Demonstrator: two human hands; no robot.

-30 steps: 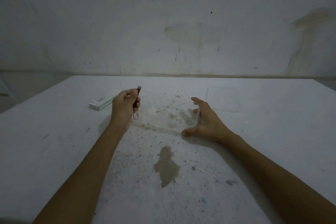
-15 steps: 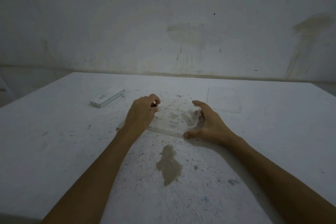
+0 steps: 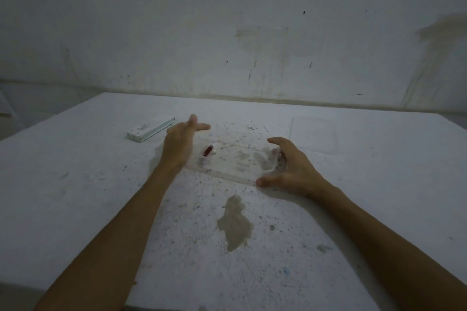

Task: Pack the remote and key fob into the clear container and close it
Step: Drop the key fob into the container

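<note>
The clear container sits open on the white table, hard to see against it. A small dark red key fob lies inside it near its left end. My left hand hovers just left of the fob, fingers spread and empty. My right hand cups the container's right end, thumb at the near corner and fingers along the side. The white remote lies on the table to the far left, apart from both hands.
A clear flat lid lies on the table to the right of the container. A brownish stain marks the table nearer to me. A stained wall rises behind the table's far edge.
My left hand carried the key fob rightward over the container, let it go inside, and has opened. My right hand has stayed at the container's right end.
</note>
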